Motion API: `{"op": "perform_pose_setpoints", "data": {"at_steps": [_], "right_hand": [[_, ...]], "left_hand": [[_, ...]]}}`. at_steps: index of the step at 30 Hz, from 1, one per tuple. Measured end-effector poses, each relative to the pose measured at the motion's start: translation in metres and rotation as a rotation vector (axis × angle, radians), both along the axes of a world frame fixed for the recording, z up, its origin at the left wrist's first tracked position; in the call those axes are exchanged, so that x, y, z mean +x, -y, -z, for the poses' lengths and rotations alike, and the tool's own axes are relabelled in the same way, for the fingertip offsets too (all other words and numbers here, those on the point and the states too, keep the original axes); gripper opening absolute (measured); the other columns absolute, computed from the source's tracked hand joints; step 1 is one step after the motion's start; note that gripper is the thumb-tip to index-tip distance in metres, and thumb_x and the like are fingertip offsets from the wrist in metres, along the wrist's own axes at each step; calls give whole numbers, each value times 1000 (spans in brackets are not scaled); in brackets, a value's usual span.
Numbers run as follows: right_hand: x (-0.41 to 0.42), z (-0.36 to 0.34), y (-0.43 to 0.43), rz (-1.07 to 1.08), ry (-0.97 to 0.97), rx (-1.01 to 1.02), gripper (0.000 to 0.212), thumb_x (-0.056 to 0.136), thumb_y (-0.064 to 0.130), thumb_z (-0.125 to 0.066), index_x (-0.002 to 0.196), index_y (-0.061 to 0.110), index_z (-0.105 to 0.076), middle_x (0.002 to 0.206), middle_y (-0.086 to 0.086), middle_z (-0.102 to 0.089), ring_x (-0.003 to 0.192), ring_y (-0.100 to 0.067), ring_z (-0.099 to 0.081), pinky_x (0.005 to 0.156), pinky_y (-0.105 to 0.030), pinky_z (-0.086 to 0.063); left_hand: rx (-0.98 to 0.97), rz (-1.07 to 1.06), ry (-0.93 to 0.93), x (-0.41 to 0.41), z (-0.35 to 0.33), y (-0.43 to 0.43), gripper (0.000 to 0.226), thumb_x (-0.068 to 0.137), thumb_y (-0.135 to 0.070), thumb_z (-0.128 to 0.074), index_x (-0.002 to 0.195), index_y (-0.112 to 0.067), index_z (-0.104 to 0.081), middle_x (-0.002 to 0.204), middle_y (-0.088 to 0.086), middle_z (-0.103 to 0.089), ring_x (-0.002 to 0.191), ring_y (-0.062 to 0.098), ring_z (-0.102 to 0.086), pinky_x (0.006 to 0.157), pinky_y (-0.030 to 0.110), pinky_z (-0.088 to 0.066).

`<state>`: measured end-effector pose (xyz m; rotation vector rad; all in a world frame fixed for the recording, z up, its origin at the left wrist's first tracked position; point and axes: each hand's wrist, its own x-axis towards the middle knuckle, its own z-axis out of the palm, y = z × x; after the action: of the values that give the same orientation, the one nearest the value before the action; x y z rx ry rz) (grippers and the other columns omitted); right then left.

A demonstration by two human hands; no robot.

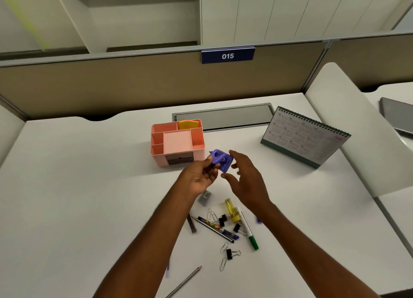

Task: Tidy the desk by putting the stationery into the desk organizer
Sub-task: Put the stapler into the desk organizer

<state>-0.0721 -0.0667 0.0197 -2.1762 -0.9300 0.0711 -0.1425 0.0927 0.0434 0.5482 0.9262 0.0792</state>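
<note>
A pink desk organizer stands mid-desk, with yellow sticky notes in its back compartment. Just in front of it and to its right, my left hand holds a small purple hole punch above the desk. My right hand hovers beside the punch with fingers spread, fingertips close to it. Nearer me lie loose items: a grey sharpener, a yellow lighter-like stick, a patterned pen, a green marker, black binder clips, paper clips and a pencil.
A desk calendar stands at the right rear. A grey cable hatch sits behind the organizer. A beige partition with a blue "015" tag closes the back. A white divider bounds the right side.
</note>
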Motion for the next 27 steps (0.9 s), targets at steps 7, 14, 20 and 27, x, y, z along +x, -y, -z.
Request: {"op": "perform_pose_setpoints", "data": {"at_steps": [7,14,20,27], "right_hand": [[21,-22,-41,-165,89,19,67,89,30,-78,147,21,-46,139,2,-60,107,-9,-61,85,-20,-55],[43,-43,-78,-249,191,-36,61,86,33,-80,139,17,-56,130,-1,-66,100,-13,-65,80,-29,-59],[63,-50,-102,-305,230,-124,60,84,34,-81,136,16,-58,128,0,-67,99,-15,-66,78,-31,-56],[80,-48,-118,-334,269,-239,60,80,33,-82,134,17,-61,126,-1,-69,100,-17,-69,71,-26,-48]], "left_hand": [[-69,-75,49,-3,-20,-36,22,96,-8,-71,116,0,-66,93,18,-73,78,20,-67,82,29,-57],[74,6,-55,2,-26,-62,30,94,-28,-77,109,-3,-73,80,10,-70,72,18,-66,60,27,-60],[413,109,-281,11,-20,-82,36,100,-44,-65,108,-9,-69,92,11,-66,81,23,-63,71,32,-56],[980,132,-324,13,2,-81,37,94,-15,-76,130,-16,-69,121,6,-69,107,25,-66,90,39,-63]]}}
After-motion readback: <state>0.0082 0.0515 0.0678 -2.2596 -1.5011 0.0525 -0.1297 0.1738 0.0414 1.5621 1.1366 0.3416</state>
